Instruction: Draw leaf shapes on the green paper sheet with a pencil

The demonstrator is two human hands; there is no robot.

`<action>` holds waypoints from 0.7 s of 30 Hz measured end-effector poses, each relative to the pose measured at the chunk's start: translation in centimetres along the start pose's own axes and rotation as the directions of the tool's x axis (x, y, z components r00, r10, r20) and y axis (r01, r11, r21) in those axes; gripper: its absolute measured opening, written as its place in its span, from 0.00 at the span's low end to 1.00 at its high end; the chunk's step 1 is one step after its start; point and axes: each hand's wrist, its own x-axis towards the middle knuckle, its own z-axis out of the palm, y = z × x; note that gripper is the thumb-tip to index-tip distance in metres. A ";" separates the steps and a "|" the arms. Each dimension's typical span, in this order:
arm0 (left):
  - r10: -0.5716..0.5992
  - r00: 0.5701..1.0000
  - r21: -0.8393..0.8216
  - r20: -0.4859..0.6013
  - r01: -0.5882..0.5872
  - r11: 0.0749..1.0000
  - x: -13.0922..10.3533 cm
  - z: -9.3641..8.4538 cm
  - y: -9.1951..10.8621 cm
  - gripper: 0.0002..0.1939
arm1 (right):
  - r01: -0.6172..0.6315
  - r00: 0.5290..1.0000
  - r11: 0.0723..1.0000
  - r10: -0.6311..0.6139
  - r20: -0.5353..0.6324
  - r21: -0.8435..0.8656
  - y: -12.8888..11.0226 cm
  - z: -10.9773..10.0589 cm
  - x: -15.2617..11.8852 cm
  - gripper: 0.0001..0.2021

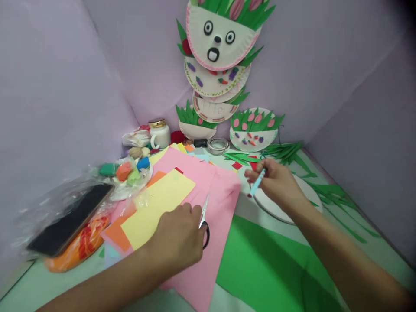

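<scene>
My left hand is closed at the handles of a pair of scissors, whose blades point away over a large pink sheet. Its fingertips are partly hidden behind the knuckles. Yellow paper and orange paper lie on the pink sheet, left of that hand. My right hand pinches a slim light-blue piece, too blurred to name, tilted downward. Below this hand is a round white plate, partly covered by the forearm. A green sheet lies between my forearms.
At left are a dark phone, an orange packet and wrapped clay blocks. A white jar and a tape roll stand behind. Green paper strips lie right. Decorated paper plates hang on the wall.
</scene>
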 end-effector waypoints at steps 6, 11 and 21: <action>-0.036 0.999 0.018 0.007 0.036 0.999 0.8 2.0 2.2 0.24 | -0.381 0.875 0.905 0.286 0.390 0.192 2.7 1.0 -6.1 0.15; -0.106 0.987 -0.068 -0.121 0.098 0.993 1.0 0.3 -0.2 0.18 | -0.405 0.885 0.856 0.280 0.372 0.320 1.6 4.3 -7.3 0.15; -0.371 0.842 -0.484 -0.393 0.153 0.861 -0.9 -1.2 -5.0 0.26 | -0.191 0.981 0.953 0.173 0.091 0.236 -3.1 10.6 -7.1 0.13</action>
